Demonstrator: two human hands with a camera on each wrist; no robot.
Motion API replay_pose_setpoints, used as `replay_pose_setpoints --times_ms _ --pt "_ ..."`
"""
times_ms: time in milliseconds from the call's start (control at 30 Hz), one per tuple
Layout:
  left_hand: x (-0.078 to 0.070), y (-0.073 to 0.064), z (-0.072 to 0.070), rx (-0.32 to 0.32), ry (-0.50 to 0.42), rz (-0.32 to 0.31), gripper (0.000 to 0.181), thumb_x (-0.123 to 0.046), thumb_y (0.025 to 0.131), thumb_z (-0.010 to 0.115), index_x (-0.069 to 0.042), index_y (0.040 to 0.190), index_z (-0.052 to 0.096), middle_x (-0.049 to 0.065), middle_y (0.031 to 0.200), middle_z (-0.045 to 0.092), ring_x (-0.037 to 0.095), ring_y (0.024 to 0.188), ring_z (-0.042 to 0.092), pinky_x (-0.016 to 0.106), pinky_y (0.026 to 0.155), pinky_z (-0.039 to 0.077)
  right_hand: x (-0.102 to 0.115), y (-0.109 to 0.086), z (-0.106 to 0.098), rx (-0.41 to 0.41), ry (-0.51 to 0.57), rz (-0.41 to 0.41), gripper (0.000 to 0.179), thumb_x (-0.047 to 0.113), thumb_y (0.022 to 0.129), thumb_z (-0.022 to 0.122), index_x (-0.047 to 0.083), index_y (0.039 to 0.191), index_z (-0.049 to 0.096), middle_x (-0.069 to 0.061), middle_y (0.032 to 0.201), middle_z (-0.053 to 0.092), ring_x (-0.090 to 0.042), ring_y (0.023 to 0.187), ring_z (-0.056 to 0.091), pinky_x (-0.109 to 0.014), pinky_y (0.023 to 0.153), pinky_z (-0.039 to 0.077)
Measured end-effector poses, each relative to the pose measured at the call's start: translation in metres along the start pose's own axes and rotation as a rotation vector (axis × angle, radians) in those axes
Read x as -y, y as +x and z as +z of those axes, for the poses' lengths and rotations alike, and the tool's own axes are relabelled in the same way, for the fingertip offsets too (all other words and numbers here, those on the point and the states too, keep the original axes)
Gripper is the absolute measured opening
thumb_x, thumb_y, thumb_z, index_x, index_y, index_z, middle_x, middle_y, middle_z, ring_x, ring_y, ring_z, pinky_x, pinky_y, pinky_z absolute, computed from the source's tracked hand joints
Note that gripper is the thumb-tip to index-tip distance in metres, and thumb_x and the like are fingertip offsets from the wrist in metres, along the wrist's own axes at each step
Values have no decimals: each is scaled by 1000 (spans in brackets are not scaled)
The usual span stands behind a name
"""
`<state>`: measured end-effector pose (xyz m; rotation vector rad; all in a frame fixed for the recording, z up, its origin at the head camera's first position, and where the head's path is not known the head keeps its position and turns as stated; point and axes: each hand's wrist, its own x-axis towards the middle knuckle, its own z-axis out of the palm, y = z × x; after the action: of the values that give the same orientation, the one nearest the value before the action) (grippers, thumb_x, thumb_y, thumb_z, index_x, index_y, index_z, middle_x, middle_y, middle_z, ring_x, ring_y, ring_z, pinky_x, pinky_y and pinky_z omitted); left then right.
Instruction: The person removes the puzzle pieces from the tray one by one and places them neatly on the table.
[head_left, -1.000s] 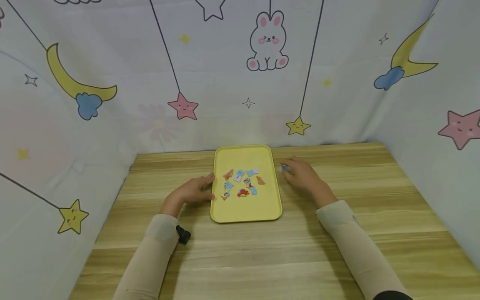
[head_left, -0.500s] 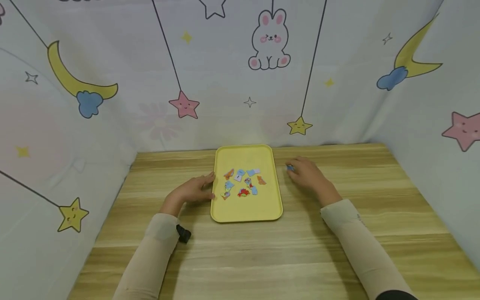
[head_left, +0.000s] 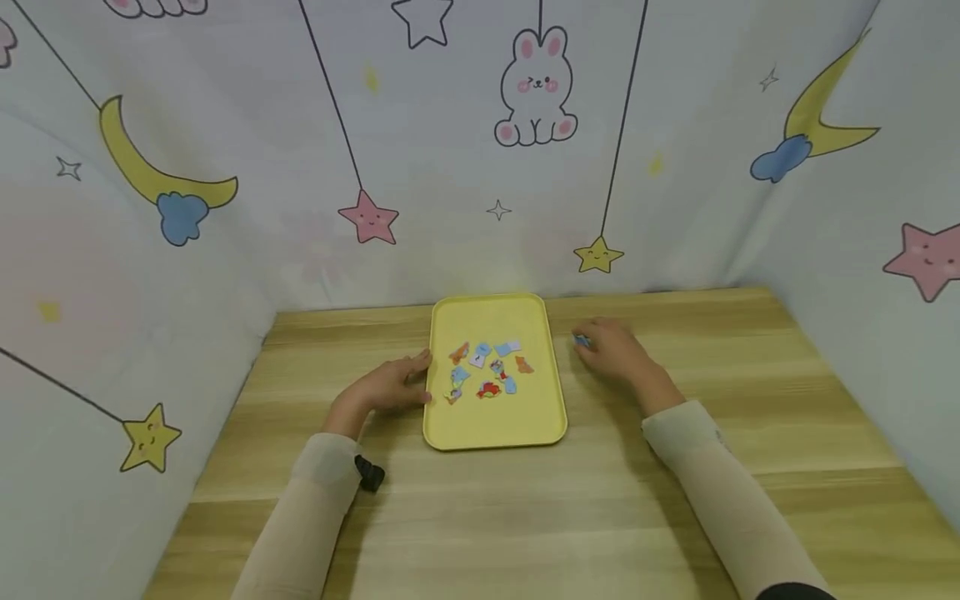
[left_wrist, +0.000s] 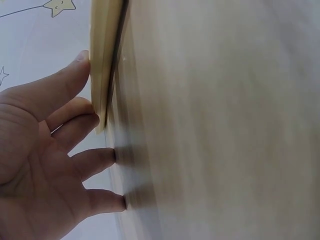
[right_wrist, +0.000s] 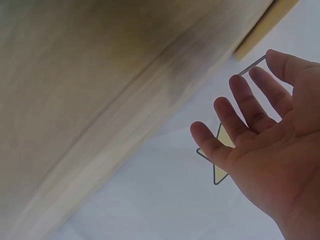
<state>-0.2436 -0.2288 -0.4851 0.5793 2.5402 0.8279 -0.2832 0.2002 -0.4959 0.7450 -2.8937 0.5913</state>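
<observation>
At the left, rests left hand [head_left: 382,385] against the left rim of yellow tray [head_left: 495,429] with thumb and fingers spread apart, likely to stop any sliding over the worktop [head_left: 480,521]. Inside, has cut-out pieces [head_left: 506,347] lying flat in a loose cluster around the middle, perhaps to let each be told from its neighbours: orange piece [head_left: 459,353] toward the left, red piece [head_left: 489,389] toward the near side, second orange piece [head_left: 523,364] at the right. Beyond the right rim, apart from it, holds right hand [head_left: 612,353] with thumb and fingers pinching small blue piece [head_left: 582,340] (edge-on in the right wrist view, so no reading its print there), probably gripped along its edges to leave the face uncovered.
</observation>
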Motion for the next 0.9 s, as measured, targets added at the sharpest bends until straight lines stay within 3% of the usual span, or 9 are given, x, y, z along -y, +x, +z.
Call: replay_pose_setpoints --times_ms 267,500,667,900 --pt "7 -6 15 20 -9 -26 83 -26 100 74 0 165 28 18 171 22 52 157 14 63 127 17 -2 -13 17 43 -4 29 35 16 101 65 -3 130 71 -24 129 69 -46 124 61 -61 108 46" --pt "3 -2 12 0 -29 -14 83 -24 100 74 -1 165 28 17 172 23 50 157 14 61 127 17 -6 -11 9 38 10 63 36 15 102 64 -3 132 70 -24 133 68 -46 127 60 -60 110 46" --pt "2 -2 10 0 -19 -30 84 -25 100 74 -2 165 27 15 172 21 49 158 13 61 128 16 -5 -9 5 37 0 43 35 16 102 65 -3 132 70 -23 132 69 -47 128 59 -62 109 46" --pt "-2 -1 3 -20 5 5 81 -24 100 73 1 164 30 17 172 22 52 157 15 62 127 17 -5 -5 1 11 -7 42 34 15 101 66 -2 130 71 -23 131 69 -48 129 58 -64 110 45"
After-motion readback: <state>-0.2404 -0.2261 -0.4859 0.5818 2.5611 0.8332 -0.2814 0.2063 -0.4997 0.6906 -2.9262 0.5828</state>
